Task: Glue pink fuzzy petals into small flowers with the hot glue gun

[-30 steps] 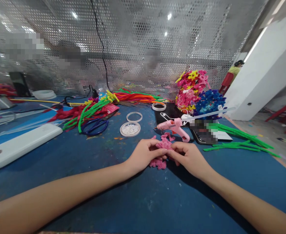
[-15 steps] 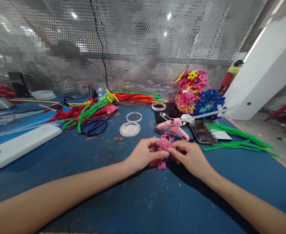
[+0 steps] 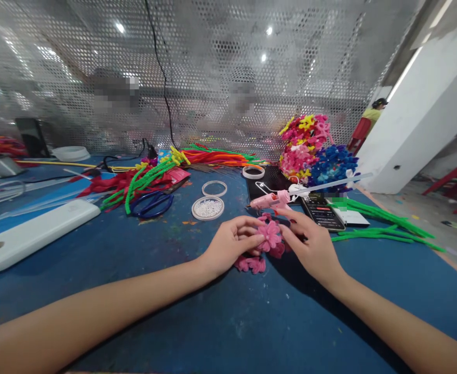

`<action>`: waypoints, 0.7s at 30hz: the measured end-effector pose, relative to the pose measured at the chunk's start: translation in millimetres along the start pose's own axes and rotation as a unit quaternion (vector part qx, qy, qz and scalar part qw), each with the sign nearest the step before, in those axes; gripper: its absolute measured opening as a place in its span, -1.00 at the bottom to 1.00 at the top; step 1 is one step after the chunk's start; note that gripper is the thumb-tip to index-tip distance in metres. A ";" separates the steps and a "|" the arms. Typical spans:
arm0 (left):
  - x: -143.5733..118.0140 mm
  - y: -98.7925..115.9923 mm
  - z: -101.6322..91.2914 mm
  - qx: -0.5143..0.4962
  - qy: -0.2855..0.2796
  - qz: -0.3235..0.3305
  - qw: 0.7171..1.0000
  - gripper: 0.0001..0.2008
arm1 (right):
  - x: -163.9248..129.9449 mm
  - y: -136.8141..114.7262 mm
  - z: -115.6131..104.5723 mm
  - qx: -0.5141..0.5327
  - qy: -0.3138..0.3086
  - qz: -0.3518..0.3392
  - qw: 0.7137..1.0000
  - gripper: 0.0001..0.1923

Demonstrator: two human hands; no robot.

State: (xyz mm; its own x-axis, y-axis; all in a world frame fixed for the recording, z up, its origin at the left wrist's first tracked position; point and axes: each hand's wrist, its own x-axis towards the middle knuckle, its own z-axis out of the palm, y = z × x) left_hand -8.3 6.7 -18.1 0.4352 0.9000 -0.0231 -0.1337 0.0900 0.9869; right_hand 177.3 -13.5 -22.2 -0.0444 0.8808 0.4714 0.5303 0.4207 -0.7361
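A pink fuzzy pipe-cleaner flower (image 3: 269, 237) faces up, pinched between the thumb and fingers of my left hand (image 3: 234, 240). Beside it, my right hand (image 3: 308, 241) has its thumb at the petals' right edge, while its index finger stretches up to the pink glue gun (image 3: 269, 200). Those fingers are apart, and the gun's handle is hidden behind them. More pink flowers (image 3: 252, 264) lie under and around my left hand. A dish of small white beads (image 3: 207, 208) sits to the left of the gun.
Blue-handled scissors (image 3: 152, 204), green pipe cleaners (image 3: 150, 176) and a long white case (image 3: 37, 231) occupy the left. A phone (image 3: 324, 212), more green stems (image 3: 388, 218) and colourful flower bunches (image 3: 306, 140) are at right. A perforated metal screen (image 3: 213, 67) stands behind.
My right hand has come off the flower's middle, its index finger rising to the glue gun. The flower now shows more fully in my left hand. The phone screen has lit up.
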 end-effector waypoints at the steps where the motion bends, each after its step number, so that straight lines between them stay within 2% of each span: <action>1: 0.4 0.0 0.0 0.003 0.008 0.000 1.000 -0.63 | 0.7 -1.0 0.6 0.032 0.000 0.031 0.999 -0.70; 5: 0.2 -1.3 -0.2 0.013 0.005 0.003 1.000 -0.64 | 0.8 -3.9 3.5 0.109 -0.054 0.069 0.990 -0.71; 8: -2.3 -2.7 0.1 0.048 0.002 0.031 0.998 -0.71 | -1.8 -7.0 6.5 0.056 -0.101 0.051 0.992 -0.74; 12: -3.9 -3.6 -0.3 0.102 0.015 0.070 0.992 -0.73 | -3.3 -8.7 7.6 0.046 -0.084 0.042 0.995 -0.82; 17: 0.5 -4.1 -2.2 0.126 0.059 0.082 0.987 -0.81 | 1.1 -6.9 4.0 0.069 -0.048 0.107 0.991 -0.82; 21: 2.8 -5.2 -2.3 0.130 0.050 0.081 0.987 -0.84 | 4.7 -7.3 2.7 0.061 -0.061 0.137 0.987 -0.78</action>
State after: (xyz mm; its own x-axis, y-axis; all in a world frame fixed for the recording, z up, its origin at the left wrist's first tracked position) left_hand -8.5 9.8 -23.6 0.3358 0.9320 0.1361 0.0445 -0.1600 0.9861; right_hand 171.0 -11.9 -15.9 -0.0190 0.9814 0.1910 0.4302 0.1805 -0.8845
